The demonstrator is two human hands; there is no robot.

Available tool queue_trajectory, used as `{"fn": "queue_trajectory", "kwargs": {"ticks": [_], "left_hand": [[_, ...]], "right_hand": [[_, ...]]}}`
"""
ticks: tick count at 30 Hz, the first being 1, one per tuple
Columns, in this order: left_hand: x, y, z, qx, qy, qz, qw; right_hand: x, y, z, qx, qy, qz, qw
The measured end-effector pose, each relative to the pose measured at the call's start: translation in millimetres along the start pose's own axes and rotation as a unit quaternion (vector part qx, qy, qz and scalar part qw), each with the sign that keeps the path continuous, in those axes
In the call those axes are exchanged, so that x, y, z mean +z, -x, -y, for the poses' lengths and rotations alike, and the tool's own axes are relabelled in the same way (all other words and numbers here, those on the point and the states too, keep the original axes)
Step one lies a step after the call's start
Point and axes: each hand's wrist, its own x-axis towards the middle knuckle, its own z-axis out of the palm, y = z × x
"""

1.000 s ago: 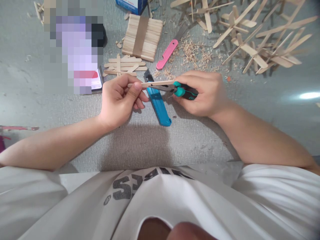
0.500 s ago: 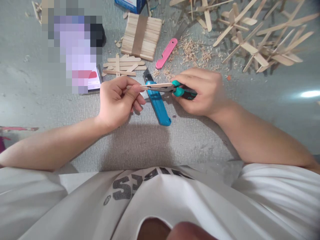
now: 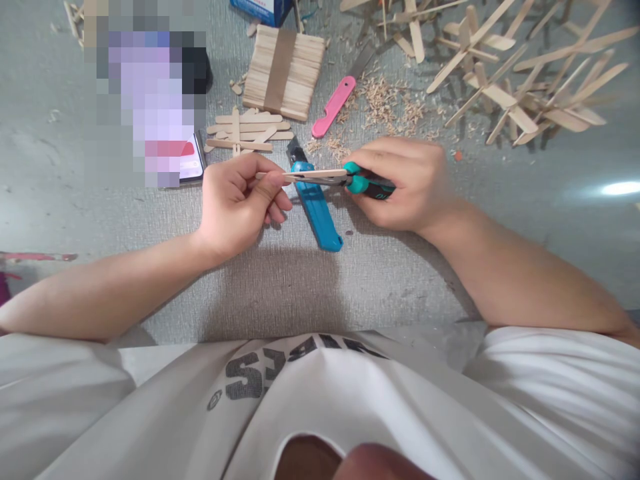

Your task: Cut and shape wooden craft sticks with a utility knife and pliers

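Between the thumb and fingers of my left hand (image 3: 243, 200) a wooden craft stick (image 3: 320, 174) is pinched, reaching rightward. My right hand (image 3: 405, 183) is wrapped around the teal and black handles of long-nosed pliers (image 3: 367, 180). The pliers' thin jaws lie along the stick, their tips close to my left fingertips; how they meet the wood is hard to make out. Below them on the table rests a blue utility knife (image 3: 320, 213). Beyond my left hand several loose craft sticks (image 3: 250, 130) lie in a small pile.
A banded bundle of craft sticks (image 3: 305, 73) lies at the back, beside a pink folding knife (image 3: 334, 107) and wood shavings (image 3: 385, 103). Crossed stick assemblies (image 3: 505, 100) fill the far right. A phone (image 3: 193, 163), partly pixelated, sits left, and a blue box (image 3: 263, 10) stands behind.
The stick and the pliers have shifted very slightly, and the stick looks a little more level. Both hands keep their grips.
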Motion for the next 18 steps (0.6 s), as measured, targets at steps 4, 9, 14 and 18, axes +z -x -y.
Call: {"fn": "queue_trajectory", "kwargs": {"ticks": [4, 9, 14, 18], "left_hand": [[1.3, 1.1, -2.6, 0.0, 0.002, -0.007, 1.0], [1.1, 0.6, -0.6, 0.005, 0.001, -0.009, 1.0], [0.3, 0.3, -0.2, 0.01, -0.004, -0.007, 1.0], [0.6, 1.1, -2.6, 0.018, -0.007, -0.005, 1.0]], "right_hand": [[1.3, 0.5, 0.5, -0.009, 0.0, -0.012, 1.0], [5.7, -2.0, -2.4, -0.04, -0.001, -0.052, 0.998], [2.1, -3.6, -0.9, -0.053, -0.004, -0.049, 0.997], [-1.4, -1.9, 4.0, 0.011, -0.01, 0.007, 1.0]]}}
